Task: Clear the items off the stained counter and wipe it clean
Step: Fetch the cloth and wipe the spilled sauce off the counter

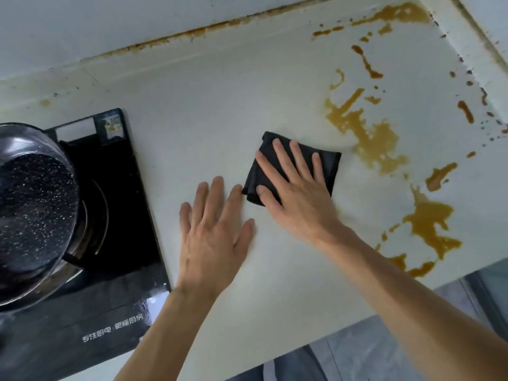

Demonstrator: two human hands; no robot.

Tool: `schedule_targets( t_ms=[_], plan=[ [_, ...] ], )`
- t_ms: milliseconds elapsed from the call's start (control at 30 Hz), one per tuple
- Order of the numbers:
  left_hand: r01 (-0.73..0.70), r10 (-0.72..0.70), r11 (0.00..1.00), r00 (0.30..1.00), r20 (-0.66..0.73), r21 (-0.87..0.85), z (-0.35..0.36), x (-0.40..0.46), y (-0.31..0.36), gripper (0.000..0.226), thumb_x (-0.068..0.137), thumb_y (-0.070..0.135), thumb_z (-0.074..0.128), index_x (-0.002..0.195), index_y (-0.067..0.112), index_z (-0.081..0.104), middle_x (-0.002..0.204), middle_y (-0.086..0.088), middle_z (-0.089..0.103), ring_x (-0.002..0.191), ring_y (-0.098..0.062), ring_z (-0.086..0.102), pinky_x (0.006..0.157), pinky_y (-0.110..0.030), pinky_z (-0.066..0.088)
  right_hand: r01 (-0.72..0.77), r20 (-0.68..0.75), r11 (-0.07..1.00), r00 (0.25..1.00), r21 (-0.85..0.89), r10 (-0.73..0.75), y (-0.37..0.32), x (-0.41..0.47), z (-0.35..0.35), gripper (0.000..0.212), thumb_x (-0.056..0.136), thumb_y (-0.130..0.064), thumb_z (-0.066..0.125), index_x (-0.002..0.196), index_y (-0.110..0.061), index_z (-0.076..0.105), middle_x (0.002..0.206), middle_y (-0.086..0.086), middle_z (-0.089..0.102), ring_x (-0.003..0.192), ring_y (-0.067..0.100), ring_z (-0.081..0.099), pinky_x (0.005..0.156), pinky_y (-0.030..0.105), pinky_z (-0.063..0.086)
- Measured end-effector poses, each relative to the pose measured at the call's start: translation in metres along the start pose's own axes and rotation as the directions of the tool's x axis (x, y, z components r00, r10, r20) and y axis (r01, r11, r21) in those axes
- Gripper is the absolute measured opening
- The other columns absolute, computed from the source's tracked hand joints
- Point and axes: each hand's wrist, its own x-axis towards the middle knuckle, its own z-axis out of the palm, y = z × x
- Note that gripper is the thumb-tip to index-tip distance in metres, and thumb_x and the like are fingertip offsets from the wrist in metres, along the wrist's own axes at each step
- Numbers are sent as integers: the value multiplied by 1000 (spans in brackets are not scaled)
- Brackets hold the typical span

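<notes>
A folded black cloth (pixel 328 163) lies on the white counter (pixel 209 111) near its middle. My right hand (pixel 295 188) presses flat on the cloth with straight, spread fingers. My left hand (pixel 214 232) lies flat on the bare counter just left of the cloth, its index fingertip touching the cloth's corner. Brown-orange stains (pixel 373 136) spread over the counter to the right of the cloth, with more blotches (pixel 428 221) near the front edge and streaks (pixel 398 12) in the back right corner.
A black glass cooktop (pixel 118 204) is set into the counter at the left, with a speckled dark pot (pixel 30 204) on its burner. A grimy wall joint (pixel 192 33) runs along the back. The counter's front edge (pixel 357 317) drops to a grey floor.
</notes>
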Motion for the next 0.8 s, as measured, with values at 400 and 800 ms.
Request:
schedule_targets(
  t_ms=[400, 800],
  plan=[
    [-14, 14, 1000, 998, 55, 8, -3, -33, 10, 65, 102, 49, 47, 159, 27, 24, 170, -6, 12, 157, -33, 9, 122, -58, 22, -140, -5, 990, 990, 37, 140, 24, -8, -2, 65, 104, -58, 28, 165, -42, 14, 175, -4, 4, 162, 23, 1, 128, 58, 3],
    [-43, 44, 999, 998, 53, -7, 3, -36, 2, 66, 104, 53, 41, 161, 30, 18, 172, -4, 6, 159, -31, 4, 124, -57, 16, 86, -11, 994, 996, -74, -87, 51, -131, 20, 62, 106, -60, 23, 165, -42, 12, 175, -7, 4, 162, 21, 1, 128, 57, 11]
  ],
)
